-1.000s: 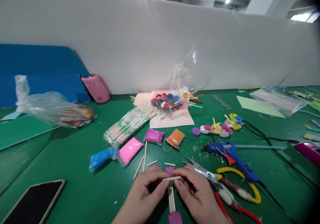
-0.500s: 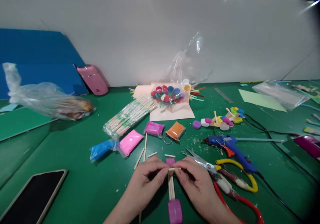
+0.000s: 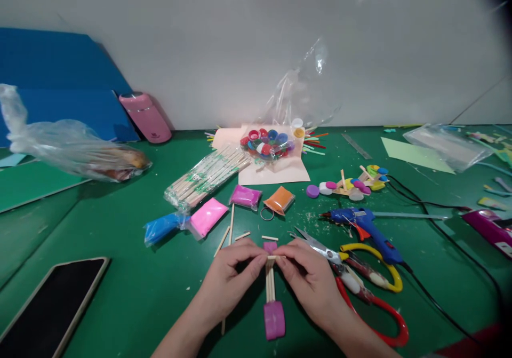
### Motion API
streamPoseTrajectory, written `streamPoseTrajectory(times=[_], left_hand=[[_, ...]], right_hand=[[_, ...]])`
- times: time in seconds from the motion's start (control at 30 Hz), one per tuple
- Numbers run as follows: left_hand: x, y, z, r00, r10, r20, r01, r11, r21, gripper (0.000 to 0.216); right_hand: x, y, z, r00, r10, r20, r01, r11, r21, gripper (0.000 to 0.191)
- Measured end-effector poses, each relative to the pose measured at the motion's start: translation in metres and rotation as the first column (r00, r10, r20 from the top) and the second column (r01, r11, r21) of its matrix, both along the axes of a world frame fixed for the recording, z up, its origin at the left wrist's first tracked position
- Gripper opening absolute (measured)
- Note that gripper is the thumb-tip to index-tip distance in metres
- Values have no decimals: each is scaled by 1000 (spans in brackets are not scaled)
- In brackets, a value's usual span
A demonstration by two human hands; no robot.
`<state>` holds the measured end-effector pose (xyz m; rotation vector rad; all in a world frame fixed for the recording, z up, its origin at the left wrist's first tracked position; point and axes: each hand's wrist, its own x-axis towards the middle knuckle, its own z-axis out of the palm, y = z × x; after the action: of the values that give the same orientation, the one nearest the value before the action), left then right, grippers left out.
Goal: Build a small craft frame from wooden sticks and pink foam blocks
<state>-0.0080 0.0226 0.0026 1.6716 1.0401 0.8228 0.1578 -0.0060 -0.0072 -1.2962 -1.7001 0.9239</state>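
My left hand [image 3: 232,275] and my right hand [image 3: 310,280] meet at the front middle of the table, thumbs and forefingers closed on the ends of a short wooden stick [image 3: 272,257]. It lies crosswise over several parallel wooden sticks [image 3: 270,286] that run away from me. A rounded purple piece [image 3: 274,319] sits at their near end and another purple piece [image 3: 270,246] at the far end, partly behind my fingers. Just beyond are loose cut sticks [image 3: 270,238]. Large scissors [image 3: 340,259] with red and yellow handles lie beside my right hand.
To the right lies a blue glue gun [image 3: 364,224] with its cord, near an assembly of caps and sticks [image 3: 356,184]. Clay packets [image 3: 208,216], bagged sticks [image 3: 206,176] and a bag of bottle caps [image 3: 268,143] lie ahead. A phone [image 3: 52,307] is at left.
The view has tilted down slightly, so things appear higher and the near purple piece shows whole. Both hands keep the same pinch on the short stick.
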Motion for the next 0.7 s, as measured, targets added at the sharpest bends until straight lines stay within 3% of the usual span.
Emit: streamPoseTrajectory(times=[0.7], left_hand=[[1,-1,1,1000,23,9,-23,1000,3,18]], right_hand=[[1,0,1,1000,11,-7,-10,999,41,20]])
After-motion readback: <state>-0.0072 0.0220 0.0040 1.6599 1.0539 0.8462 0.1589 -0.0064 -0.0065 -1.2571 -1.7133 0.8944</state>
